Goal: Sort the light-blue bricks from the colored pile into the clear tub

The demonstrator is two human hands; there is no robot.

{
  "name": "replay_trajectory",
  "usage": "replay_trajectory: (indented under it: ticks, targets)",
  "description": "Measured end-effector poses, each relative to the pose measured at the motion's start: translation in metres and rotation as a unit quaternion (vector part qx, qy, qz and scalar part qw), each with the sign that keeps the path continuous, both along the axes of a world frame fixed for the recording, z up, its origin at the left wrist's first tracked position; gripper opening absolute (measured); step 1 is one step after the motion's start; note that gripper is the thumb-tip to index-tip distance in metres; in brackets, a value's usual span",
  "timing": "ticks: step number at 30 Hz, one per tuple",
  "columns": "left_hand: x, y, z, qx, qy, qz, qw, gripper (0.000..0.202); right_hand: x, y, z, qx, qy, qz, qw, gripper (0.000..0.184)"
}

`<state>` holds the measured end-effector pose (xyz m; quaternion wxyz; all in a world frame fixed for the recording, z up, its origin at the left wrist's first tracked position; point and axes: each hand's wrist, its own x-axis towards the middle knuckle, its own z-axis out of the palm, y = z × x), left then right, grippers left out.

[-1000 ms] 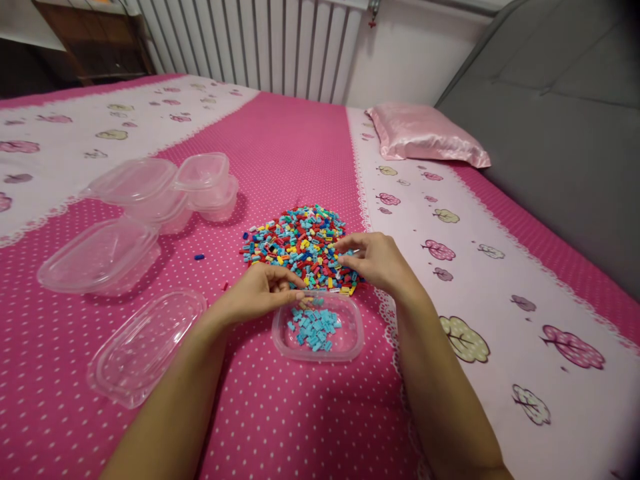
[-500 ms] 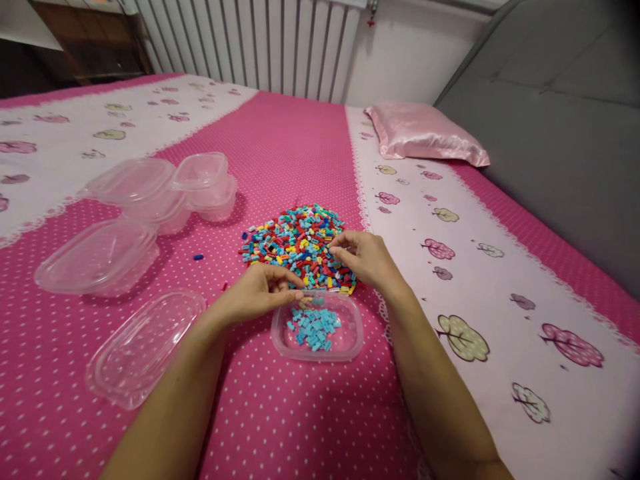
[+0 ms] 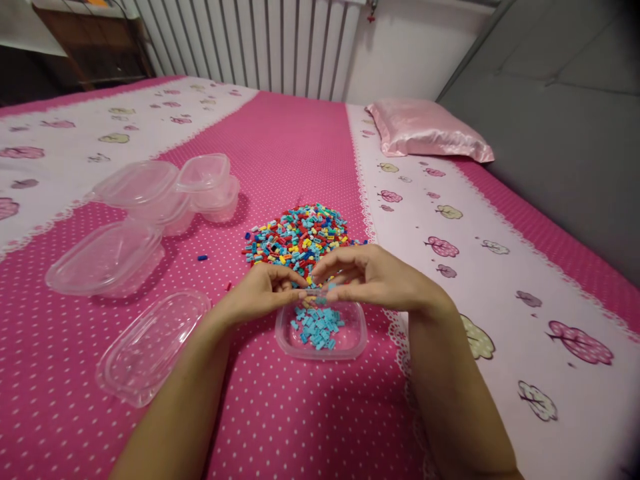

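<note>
A clear plastic container (image 3: 321,353) sits on the pink dotted bedspread, with several light blue toy bricks (image 3: 319,327) lying in it. My left hand (image 3: 267,292) is closed on its far left rim, thumb on top. Over the far rim, my right hand (image 3: 375,277) is bent inward with thumb and fingers close together, and a light blue brick (image 3: 331,287) shows at its fingertips. Just beyond both hands spreads a heap of mixed bricks (image 3: 300,233) in red, blue, yellow and other colours, its near right part hidden by my right hand.
To the left lies a clear lid (image 3: 153,347). Behind it stand lidded containers (image 3: 105,260), some of them stacked (image 3: 207,180). A single dark blue brick (image 3: 202,257) lies apart from the heap. Farther off are a pink pillow (image 3: 430,130), a grey headboard (image 3: 560,113) and a radiator (image 3: 250,47).
My right hand has moved from the right side of the heap back toward the container's far rim, with a light blue brick at its fingers. My left hand stays at the rim.
</note>
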<state>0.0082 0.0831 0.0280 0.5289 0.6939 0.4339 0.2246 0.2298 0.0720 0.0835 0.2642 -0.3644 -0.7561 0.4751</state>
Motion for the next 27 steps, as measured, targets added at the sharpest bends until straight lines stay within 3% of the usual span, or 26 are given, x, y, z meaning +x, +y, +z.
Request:
replay_trajectory:
  ticks: [1,3,6,7,10,14,22,27]
  targets:
    - [0.0,0.0,0.0,0.001,-0.001,0.0,1.0,0.033,0.001,-0.001,0.001,0.004,-0.007,-0.005,1.0,0.027]
    - [0.0,-0.001,0.0,-0.001,0.002,0.002,1.0,0.033,0.004,0.004,-0.003,0.041,-0.032,-0.092,0.994,0.023]
    - [0.0,-0.001,0.0,-0.009,0.004,0.006,1.0,0.034,0.012,0.02,-0.021,0.129,-0.129,-0.287,0.94,0.014]
    - [0.0,-0.001,0.0,-0.011,0.003,0.007,1.0,0.033,0.013,0.025,-0.027,0.141,-0.172,-0.313,0.923,0.014]
    - [0.0,-0.001,0.0,-0.015,0.003,0.008,1.0,0.033,0.014,0.036,-0.045,0.137,-0.23,-0.272,0.924,0.019]
    - [0.001,0.0,0.0,-0.017,0.004,0.016,1.0,0.032,0.008,0.04,-0.055,0.125,-0.26,-0.217,0.932,0.024]
    - [0.001,0.001,0.002,-0.015,0.014,0.004,1.0,0.03,0.004,0.042,-0.056,0.125,-0.281,-0.207,0.929,0.015]
    - [0.001,-0.001,0.003,-0.021,0.008,0.009,1.0,0.031,0.008,0.04,-0.049,0.118,-0.234,-0.219,0.94,0.012]
